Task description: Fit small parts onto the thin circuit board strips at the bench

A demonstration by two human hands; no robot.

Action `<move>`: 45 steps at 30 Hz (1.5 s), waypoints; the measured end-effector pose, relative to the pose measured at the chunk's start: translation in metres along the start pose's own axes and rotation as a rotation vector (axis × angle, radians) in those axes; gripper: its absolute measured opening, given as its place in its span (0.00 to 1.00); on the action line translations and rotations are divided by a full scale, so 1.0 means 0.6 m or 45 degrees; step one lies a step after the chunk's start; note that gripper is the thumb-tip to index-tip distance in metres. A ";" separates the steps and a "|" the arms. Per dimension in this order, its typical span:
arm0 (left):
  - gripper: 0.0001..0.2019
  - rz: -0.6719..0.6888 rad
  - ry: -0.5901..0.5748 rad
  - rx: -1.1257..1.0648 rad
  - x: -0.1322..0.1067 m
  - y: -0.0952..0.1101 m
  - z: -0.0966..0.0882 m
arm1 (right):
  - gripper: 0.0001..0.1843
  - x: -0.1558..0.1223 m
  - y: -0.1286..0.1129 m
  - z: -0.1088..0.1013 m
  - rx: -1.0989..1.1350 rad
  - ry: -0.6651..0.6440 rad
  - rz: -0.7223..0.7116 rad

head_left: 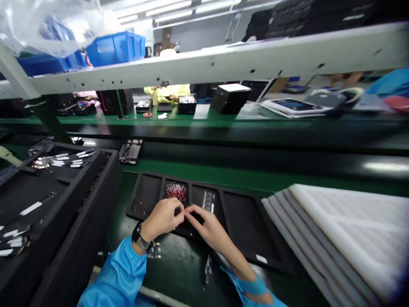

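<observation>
My left hand (164,216), with a dark watch (140,237) on its wrist, is pinched closed over the front of a black compartment tray (249,226). My right hand (209,226) meets it there, thumb and forefinger also pinched, the fingertips of both nearly touching. Whatever sits between the fingertips is too small to make out. Just beyond them, one compartment holds a heap of tiny red and whitish parts (176,191). The compartment to its right holds small dark strips with light ends (208,200). A few tiny bits lie in the leftmost compartment.
Left stands a black foam tray stack (96,200) with flat cables (70,160). White foam sheets (345,230) are piled at right. More strips (154,250) lie on the green bench (179,273). A white shelf beam (204,66) crosses above; a person in yellow (166,94) sits beyond.
</observation>
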State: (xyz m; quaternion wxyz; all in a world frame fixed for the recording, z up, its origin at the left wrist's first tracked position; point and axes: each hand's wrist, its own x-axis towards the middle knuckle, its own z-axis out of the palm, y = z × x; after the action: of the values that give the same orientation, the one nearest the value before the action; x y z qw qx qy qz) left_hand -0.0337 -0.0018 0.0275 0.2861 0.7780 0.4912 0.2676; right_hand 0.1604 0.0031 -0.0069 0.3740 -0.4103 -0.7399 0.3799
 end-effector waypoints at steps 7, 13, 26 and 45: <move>0.05 -0.163 0.005 -0.355 0.004 -0.015 -0.005 | 0.14 0.001 -0.005 -0.005 -0.049 0.035 -0.030; 0.12 -0.208 0.088 -0.774 0.000 -0.023 -0.025 | 0.15 -0.003 -0.023 -0.020 0.013 0.066 0.041; 0.11 -0.189 -0.090 -0.731 0.012 -0.021 -0.034 | 0.13 -0.006 -0.024 -0.032 0.295 -0.081 0.165; 0.18 -0.404 0.137 -1.067 0.017 -0.008 -0.020 | 0.18 -0.006 -0.021 -0.015 0.393 -0.025 0.214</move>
State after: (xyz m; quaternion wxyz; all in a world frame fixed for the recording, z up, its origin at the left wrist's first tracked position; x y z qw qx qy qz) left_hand -0.0412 0.0114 0.0340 0.5880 0.4949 0.4680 0.4364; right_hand 0.1653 -0.0025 0.0070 0.3924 -0.4046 -0.6395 0.5228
